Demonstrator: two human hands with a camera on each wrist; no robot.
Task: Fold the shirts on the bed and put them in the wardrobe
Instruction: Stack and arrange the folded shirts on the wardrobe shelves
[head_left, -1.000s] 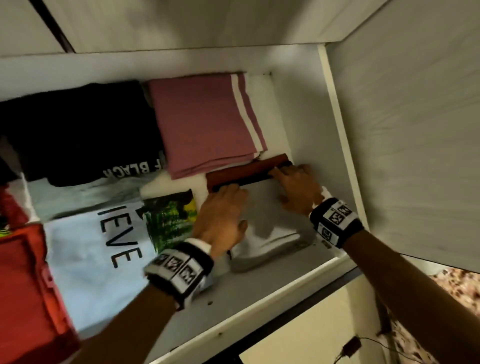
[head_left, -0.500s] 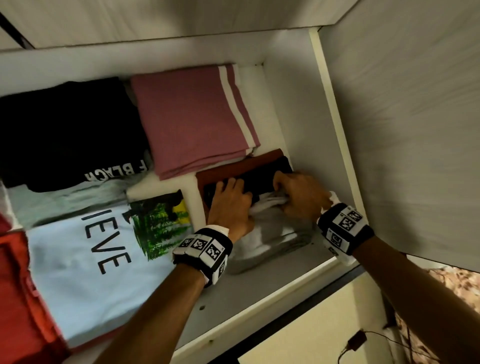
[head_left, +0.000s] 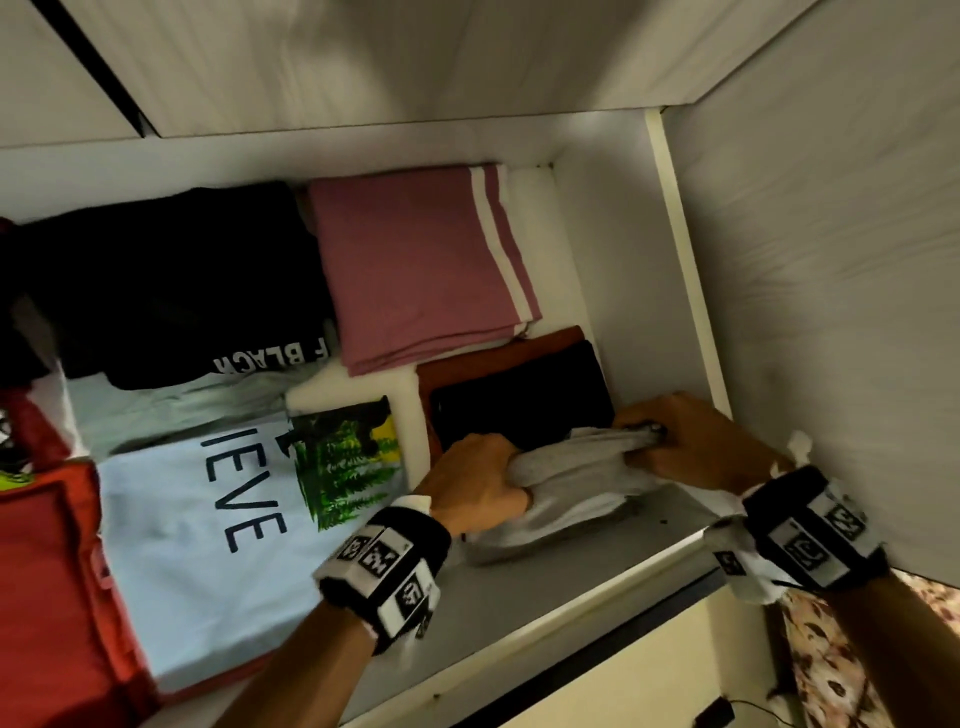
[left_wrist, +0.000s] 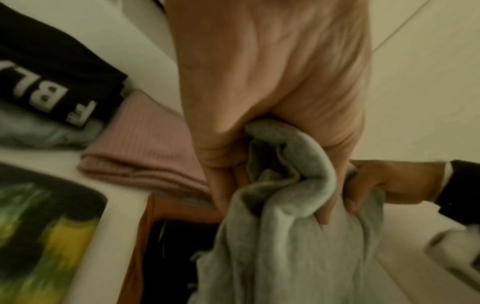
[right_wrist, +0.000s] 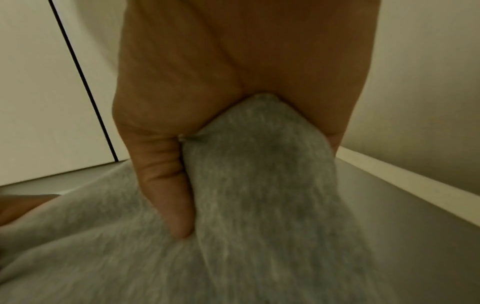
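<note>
**Two hands hold a grey shirt on the wardrobe shelf**

The grey shirt (head_left: 566, 483) lies bunched up at the front right of the wardrobe shelf (head_left: 524, 603). The left hand (head_left: 478, 483) has its fingers curled tight around the left end of the grey shirt. The right hand (head_left: 691, 441) grips the right end, with cloth squeezed between thumb and fingers.

Just behind the grey shirt lies a folded black shirt (head_left: 519, 405). It sits on top of a rust-red shirt (head_left: 493, 358); how far the grey shirt lies over them is hard to tell.

To the left of the grey shirt is a light blue shirt (head_left: 197, 545) with dark letters and a green picture. Left of that lies a red cloth (head_left: 47, 597).

Farther back from the grey shirt, a folded pink shirt (head_left: 415, 265) with white stripes lies near the back wall. Beside it, to the left, is a black shirt with white letters (head_left: 171, 291), on top of a pale green shirt (head_left: 176, 410).
</note>
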